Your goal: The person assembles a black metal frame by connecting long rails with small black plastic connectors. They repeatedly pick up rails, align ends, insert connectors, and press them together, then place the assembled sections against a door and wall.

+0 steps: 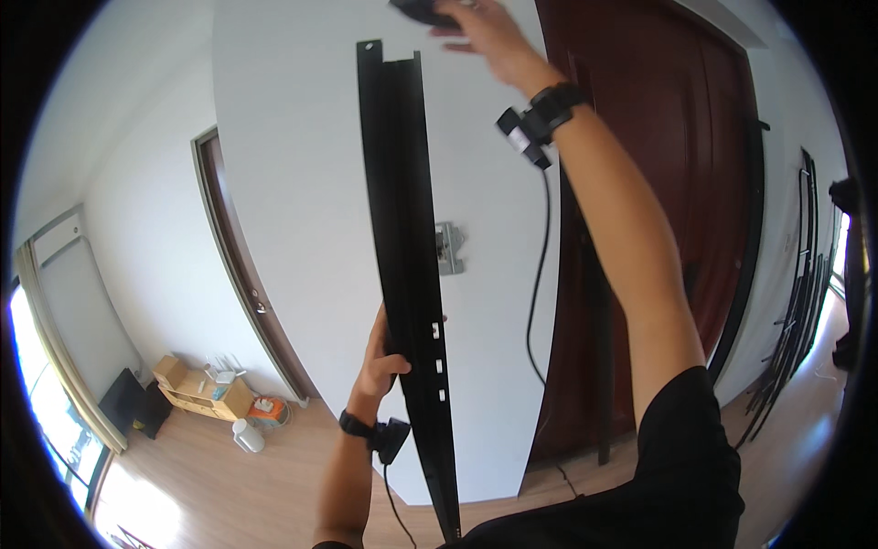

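Note:
A long black metal channel (398, 201) stands nearly upright before me, with a hole in its top tab and several white slots low on its right edge. My left hand (382, 371) is closed around its lower part, the thumb across the front. High above the channel's top end, to the right, my right hand (494, 41) grips a dark object (422, 11). The upper picture edge cuts that object off and it is blurred, so its kind is unclear. Behind the channel, a silvery metal bracket (450, 247) shows against the white panel (494, 348).
A dark red door (649, 229) stands right of the panel. Several long black bars (796, 302) lean at the far right. A low wooden cabinet (203, 393) and a white jug (247, 435) are on the floor at left. A black cable (535, 293) hangs from my right wrist device.

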### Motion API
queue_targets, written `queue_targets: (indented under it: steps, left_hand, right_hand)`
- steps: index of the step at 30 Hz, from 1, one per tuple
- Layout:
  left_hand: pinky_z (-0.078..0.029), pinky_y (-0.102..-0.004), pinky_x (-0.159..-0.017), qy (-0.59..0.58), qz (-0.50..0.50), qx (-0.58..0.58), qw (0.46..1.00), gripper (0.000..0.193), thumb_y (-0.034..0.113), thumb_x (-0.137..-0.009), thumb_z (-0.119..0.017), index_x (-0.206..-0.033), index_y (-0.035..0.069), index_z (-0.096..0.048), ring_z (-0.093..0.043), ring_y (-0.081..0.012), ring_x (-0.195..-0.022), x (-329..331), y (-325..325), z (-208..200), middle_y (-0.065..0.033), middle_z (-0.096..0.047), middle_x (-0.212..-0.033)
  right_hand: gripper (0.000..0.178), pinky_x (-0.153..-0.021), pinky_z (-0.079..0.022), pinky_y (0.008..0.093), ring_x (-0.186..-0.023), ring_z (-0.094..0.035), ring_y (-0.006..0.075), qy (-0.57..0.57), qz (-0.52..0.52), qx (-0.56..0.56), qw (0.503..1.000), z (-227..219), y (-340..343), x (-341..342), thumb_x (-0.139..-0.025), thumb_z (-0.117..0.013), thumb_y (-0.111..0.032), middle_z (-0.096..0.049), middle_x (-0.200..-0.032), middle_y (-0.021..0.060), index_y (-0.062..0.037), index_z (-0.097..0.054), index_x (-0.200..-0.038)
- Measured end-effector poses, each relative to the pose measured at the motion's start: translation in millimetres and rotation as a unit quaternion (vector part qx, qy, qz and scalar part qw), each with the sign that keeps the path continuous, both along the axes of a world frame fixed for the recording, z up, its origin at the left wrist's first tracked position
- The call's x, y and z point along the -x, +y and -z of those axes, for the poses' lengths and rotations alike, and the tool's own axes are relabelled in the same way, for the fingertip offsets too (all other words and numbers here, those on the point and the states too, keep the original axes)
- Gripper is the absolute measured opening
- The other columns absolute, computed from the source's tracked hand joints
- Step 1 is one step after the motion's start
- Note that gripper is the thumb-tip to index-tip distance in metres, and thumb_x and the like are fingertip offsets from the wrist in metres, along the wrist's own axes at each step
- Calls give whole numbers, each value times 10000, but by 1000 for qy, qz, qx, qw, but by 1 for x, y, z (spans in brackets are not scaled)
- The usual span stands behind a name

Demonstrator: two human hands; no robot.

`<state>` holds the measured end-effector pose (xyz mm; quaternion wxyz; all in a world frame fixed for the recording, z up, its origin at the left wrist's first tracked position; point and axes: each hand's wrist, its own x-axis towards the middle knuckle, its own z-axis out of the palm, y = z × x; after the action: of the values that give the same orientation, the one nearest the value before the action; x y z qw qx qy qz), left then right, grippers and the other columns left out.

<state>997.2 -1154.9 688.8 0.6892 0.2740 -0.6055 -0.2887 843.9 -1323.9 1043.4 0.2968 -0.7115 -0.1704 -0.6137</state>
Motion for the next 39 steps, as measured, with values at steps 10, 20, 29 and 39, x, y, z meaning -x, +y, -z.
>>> queue_targets:
  steps: [10,20,29,39]
  left_hand:
    - [-496,-367,-1001,4,-214,-97,972,592,157,-891,-633,-1429,-5,-448,-611,-245,-1134,3,48,-19,-138,-614,-1232]
    - [-422,-340,-1109,-207,-330,129,912,785,363,-1036,-605,-1623,15,-215,-553,-227,-1257,16,56,-205,-192,-552,-1399]
    - [-562,-327,-796,-217,-412,169,869,739,174,-877,-655,-1528,9,-348,-656,-193,-928,53,63,-301,-120,-642,-1048]
    - [-599,-354,-737,-171,-360,155,904,708,96,-850,-585,-1526,76,-375,-639,-186,-836,32,55,-304,-88,-617,-949]
  right_hand:
    - [296,-599,-507,266,-660,-613,122,-35,-17,-54,998,17,51,-36,-832,-769,-244,-698,-828,59,-2,-745,-1001]
    - [329,-765,-538,353,-890,-693,243,-58,101,22,993,8,85,-25,-916,-706,-270,-716,-917,148,20,-691,-1070]
    - [289,-665,-573,321,-776,-719,189,-87,20,-11,996,7,98,-29,-819,-758,-246,-729,-855,124,5,-718,-957]
    - [310,-683,-542,316,-700,-656,181,-55,-28,-25,998,5,86,-33,-824,-726,-281,-724,-821,110,5,-737,-941]
